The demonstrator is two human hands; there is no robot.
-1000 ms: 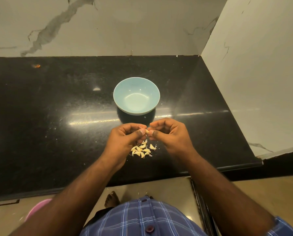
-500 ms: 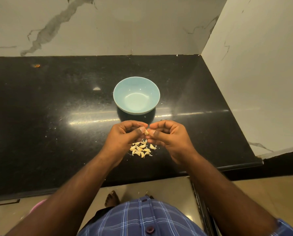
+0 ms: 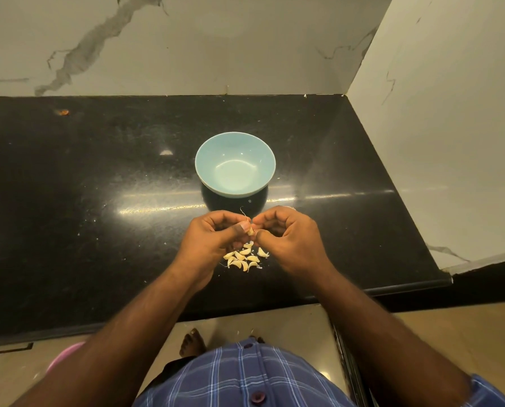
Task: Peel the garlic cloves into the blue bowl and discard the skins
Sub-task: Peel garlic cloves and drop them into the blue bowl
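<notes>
Hands: the left hand (image 3: pixel 213 239) and the right hand (image 3: pixel 286 239) meet at centre frame, fingers curled, both pinching one garlic clove (image 3: pixel 250 230) between thumb and fingertips, just above the counter.
Skin: a thin curl of peel (image 3: pixel 243 212) rises from the clove, toward the bowl.
Cloves: a small heap of unpeeled cloves (image 3: pixel 243 259) lies on the counter directly beneath the hands, slightly below centre.
Bowl: the blue bowl (image 3: pixel 270 160) stands just above the hands in the frame, apart from them; nothing shows inside it.
Handling: the clove looks tiny, light and firm, its skin papery and liable to tear in flakes. Best held at the body while the other hand's nail lifts the skin at the tip. Once bare it may be slippery.
Surface: a polished black stone counter (image 3: pixel 98 201), glossy with light streaks, flecked with pale crumbs; an orange speck (image 3: pixel 63 112) sits at upper left.
Room: pale veined marble walls (image 3: pixel 186 45) meet in a corner at upper right; a tiled floor and something pink (image 3: pixel 64 356) show at lower left.
</notes>
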